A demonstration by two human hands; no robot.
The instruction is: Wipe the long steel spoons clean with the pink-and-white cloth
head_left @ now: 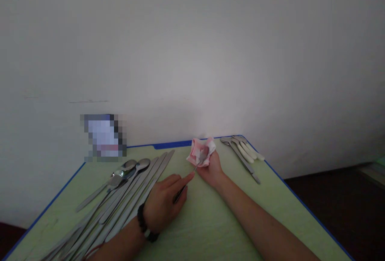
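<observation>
Two forearms reach forward; left fingers (pixel 187 179) grip a spoon (pixel 196 168), right fingers (pixel 214 157) cradle pink-white cloth (pixel 195 148).

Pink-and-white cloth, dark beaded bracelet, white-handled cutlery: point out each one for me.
Pink-and-white cloth (pixel 195 148): head view, on its pink left part.
Dark beaded bracelet (pixel 141 217): head view, on the beads at its left side.
White-handled cutlery (pixel 246 153): head view, on the leftmost white handle.
</observation>
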